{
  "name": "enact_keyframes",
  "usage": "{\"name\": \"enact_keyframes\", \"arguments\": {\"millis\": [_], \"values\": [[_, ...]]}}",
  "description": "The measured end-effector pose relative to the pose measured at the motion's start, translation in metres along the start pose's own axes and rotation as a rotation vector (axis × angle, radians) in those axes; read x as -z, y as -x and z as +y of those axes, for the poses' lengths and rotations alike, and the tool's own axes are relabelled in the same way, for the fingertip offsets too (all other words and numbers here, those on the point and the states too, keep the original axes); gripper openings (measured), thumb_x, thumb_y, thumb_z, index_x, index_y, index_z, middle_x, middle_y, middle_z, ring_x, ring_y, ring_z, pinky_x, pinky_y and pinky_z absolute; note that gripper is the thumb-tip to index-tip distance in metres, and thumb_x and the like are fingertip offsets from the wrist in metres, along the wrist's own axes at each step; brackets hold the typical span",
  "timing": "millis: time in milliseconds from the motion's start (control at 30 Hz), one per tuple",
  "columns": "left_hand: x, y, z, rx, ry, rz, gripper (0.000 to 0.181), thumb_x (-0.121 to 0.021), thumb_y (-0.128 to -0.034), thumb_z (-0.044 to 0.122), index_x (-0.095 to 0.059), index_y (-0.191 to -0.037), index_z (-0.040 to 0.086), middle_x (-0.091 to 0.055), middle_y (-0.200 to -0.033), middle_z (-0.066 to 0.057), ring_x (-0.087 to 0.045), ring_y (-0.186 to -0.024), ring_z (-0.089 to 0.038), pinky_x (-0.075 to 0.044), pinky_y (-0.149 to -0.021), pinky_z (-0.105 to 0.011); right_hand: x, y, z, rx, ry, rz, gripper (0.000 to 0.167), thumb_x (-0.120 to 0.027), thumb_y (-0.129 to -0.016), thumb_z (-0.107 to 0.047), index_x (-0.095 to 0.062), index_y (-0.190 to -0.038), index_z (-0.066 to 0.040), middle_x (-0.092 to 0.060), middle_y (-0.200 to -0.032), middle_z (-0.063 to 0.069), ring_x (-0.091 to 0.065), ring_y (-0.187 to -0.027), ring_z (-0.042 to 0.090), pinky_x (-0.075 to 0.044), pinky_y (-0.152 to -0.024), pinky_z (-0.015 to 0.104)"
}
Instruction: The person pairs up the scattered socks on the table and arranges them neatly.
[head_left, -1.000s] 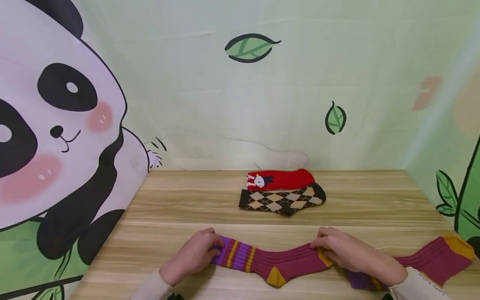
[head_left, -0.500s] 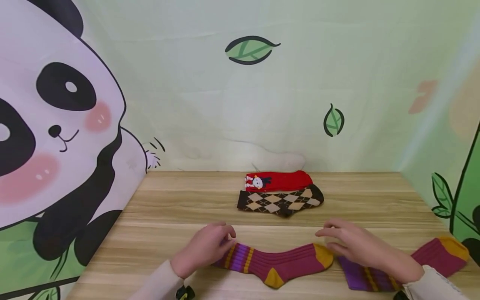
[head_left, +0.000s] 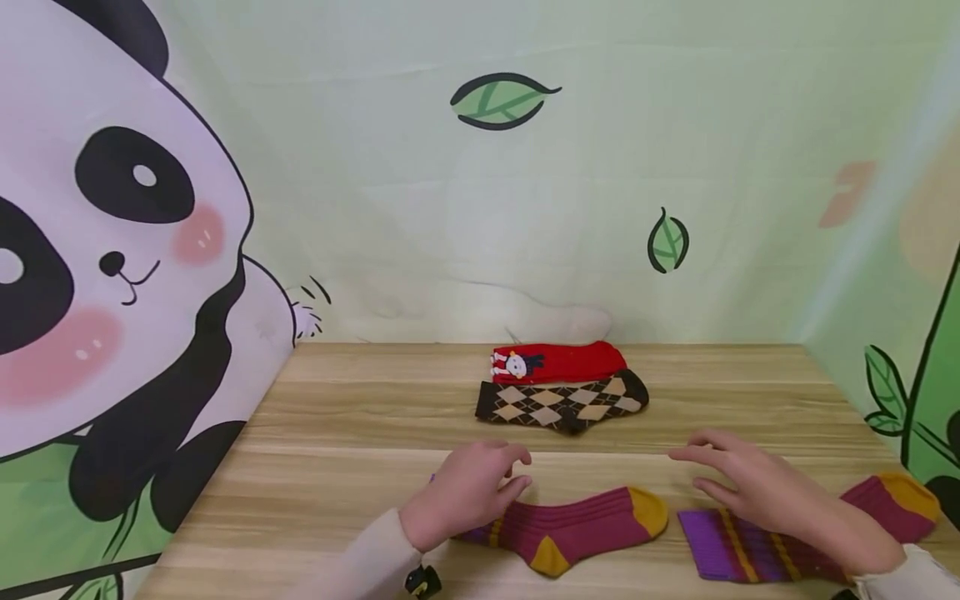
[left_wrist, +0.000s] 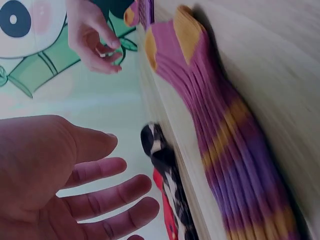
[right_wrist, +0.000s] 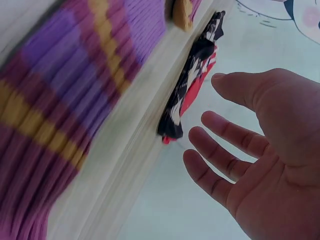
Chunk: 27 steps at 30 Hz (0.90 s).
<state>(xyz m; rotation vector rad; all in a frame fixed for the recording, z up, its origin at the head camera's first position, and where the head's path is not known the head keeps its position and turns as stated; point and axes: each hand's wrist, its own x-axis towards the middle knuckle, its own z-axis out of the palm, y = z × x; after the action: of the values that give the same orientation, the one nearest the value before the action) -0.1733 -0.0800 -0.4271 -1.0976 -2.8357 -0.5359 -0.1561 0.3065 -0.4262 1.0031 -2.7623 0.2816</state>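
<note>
A maroon sock with mustard heel and toe and a purple striped cuff (head_left: 585,529) lies flat at the front middle of the table. My left hand (head_left: 468,492) hovers over its cuff, hiding part of it; in the left wrist view the fingers (left_wrist: 115,207) are loosely spread and hold nothing. A matching maroon and purple sock (head_left: 727,546) lies at the front right, partly covered by my right hand (head_left: 757,483), which is held above it. The right wrist view shows that hand's fingers (right_wrist: 220,165) relaxed, with nothing between them.
Toward the back of the wooden table (head_left: 360,400) lie a black and tan argyle sock (head_left: 562,404) and, right behind it, a red sock with a cartoon figure (head_left: 577,360). A printed panda backdrop (head_left: 390,167) rises behind the table.
Both hands have let go of the middle maroon sock and lifted off it. The left hand has moved right over the cuff, the right hand has moved right above the other sock.
</note>
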Motion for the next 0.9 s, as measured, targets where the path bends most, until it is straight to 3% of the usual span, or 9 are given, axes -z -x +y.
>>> {"name": "enact_keyframes", "arguments": {"millis": [267, 433, 633, 767, 900], "values": [[-0.009, -0.018, 0.025, -0.072, -0.048, 0.044, 0.025, -0.071, -0.0982, 0.028, -0.073, -0.117, 0.013, -0.073, -0.097, 0.000, -0.061, -0.075, -0.004, -0.047, -0.060, -0.017, 0.010, 0.015, 0.014, -0.096, 0.026, -0.019, 0.041, -0.082, -0.088, -0.013, -0.071, -0.127, -0.014, -0.066, -0.119, 0.007, -0.066, -0.103, 0.029, -0.059, -0.082, 0.048], [-0.015, -0.029, 0.036, -0.111, -0.053, 0.048, 0.024, -0.071, -0.0980, 0.028, -0.072, -0.117, 0.013, -0.071, -0.098, 0.001, -0.055, -0.068, -0.003, -0.044, -0.058, -0.016, 0.010, 0.025, 0.026, -0.057, 0.083, 0.064, 0.045, -0.086, -0.081, -0.009, -0.072, -0.124, -0.013, -0.066, -0.114, 0.005, -0.066, -0.098, 0.026, -0.059, -0.077, 0.045], [-0.022, -0.040, 0.051, -0.141, -0.080, 0.029, 0.025, -0.069, -0.0989, 0.030, -0.072, -0.119, 0.016, -0.068, -0.105, 0.001, -0.057, -0.076, -0.005, -0.045, -0.060, -0.016, 0.012, 0.037, 0.041, -0.038, 0.121, 0.116, 0.052, -0.090, -0.074, -0.006, -0.072, -0.122, -0.011, -0.065, -0.112, 0.007, -0.065, -0.095, 0.026, -0.058, -0.072, 0.042], [-0.028, -0.048, 0.062, -0.164, -0.067, 0.015, 0.026, -0.068, -0.0995, 0.031, -0.071, -0.121, 0.017, -0.066, -0.106, 0.002, -0.056, -0.074, -0.003, -0.043, -0.058, -0.014, 0.017, 0.047, 0.051, -0.074, 0.119, 0.107, 0.055, -0.090, -0.074, -0.006, -0.070, -0.124, -0.011, -0.064, -0.113, 0.011, -0.064, -0.097, 0.031, -0.057, -0.073, 0.047], [-0.032, -0.057, 0.075, -0.208, -0.059, 0.002, 0.027, -0.068, -0.1001, 0.031, -0.070, -0.123, 0.017, -0.064, -0.102, 0.005, -0.051, -0.070, -0.001, -0.039, -0.057, -0.012, 0.023, 0.055, 0.057, -0.145, 0.133, 0.042, 0.055, -0.089, -0.078, -0.012, -0.067, -0.129, -0.011, -0.063, -0.115, 0.014, -0.063, -0.100, 0.036, -0.054, -0.077, 0.056]]}}
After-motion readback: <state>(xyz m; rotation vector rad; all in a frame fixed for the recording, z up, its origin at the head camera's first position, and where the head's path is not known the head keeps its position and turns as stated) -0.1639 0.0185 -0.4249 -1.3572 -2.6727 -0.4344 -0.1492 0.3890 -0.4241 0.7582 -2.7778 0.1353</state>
